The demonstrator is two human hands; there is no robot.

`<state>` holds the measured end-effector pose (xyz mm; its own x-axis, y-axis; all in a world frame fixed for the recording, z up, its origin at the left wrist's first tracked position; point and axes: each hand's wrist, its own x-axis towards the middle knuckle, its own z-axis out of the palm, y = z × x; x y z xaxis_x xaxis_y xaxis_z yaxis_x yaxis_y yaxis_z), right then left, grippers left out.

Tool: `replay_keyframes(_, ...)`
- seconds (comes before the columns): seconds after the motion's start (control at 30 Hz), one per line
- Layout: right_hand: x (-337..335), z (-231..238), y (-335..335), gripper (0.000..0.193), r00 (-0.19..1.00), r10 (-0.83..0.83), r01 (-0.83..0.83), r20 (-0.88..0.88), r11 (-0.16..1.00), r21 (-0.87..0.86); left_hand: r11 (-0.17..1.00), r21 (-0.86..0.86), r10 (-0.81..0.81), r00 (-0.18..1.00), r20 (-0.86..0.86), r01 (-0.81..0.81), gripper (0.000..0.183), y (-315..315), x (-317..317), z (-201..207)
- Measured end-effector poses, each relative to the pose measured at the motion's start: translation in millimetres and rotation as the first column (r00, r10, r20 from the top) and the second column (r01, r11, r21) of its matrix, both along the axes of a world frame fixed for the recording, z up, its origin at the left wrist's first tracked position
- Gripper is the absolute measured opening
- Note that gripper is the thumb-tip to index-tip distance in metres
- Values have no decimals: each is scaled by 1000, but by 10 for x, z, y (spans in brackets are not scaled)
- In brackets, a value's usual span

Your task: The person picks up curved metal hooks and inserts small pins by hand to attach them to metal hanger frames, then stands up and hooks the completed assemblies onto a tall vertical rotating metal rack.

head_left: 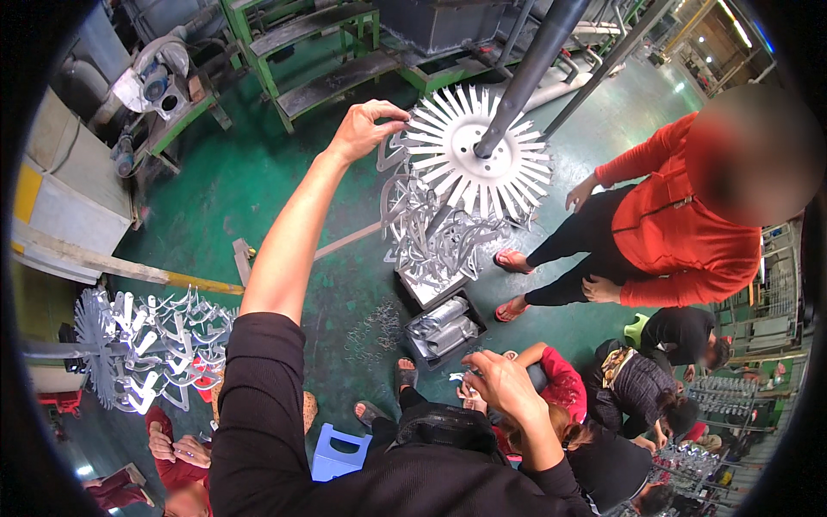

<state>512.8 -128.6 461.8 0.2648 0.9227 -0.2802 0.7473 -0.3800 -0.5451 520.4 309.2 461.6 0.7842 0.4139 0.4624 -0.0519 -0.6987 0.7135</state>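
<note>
My left hand (369, 129) is stretched out to the far edge of a pale metal disc (469, 138) with many narrow prongs around it, mounted on a dark pole. Thumb and fingers pinch together at a prong tip; what is between them is too small to make out. Below the disc hangs a dense cluster of curved silvery metal parts (422, 215). My right hand (506, 383) is held low in front of me, fingers loosely bent and apart, with nothing visible in it. Just beyond it stands a dark crate (445, 327) holding silvery metal pieces.
A person in a red jacket (680, 215) stands to the right. Several people sit working at lower right. A second loaded rack (146, 345) is at left, near another person's hands (177, 448). Small hooks (375, 332) lie on the green floor beside a blue stool (338, 454).
</note>
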Motion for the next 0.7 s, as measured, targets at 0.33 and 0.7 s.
replay_keyframes(0.33,39,44,71,24,1000,-1,1,-24,1000,-17,988,-101,-126,989,-73,119,22,89,49,7)
replay_keyframes(0.7,43,40,22,25,1000,1,-1,1,1000,7,990,-79,-125,976,-179,113,29,5,55,139)
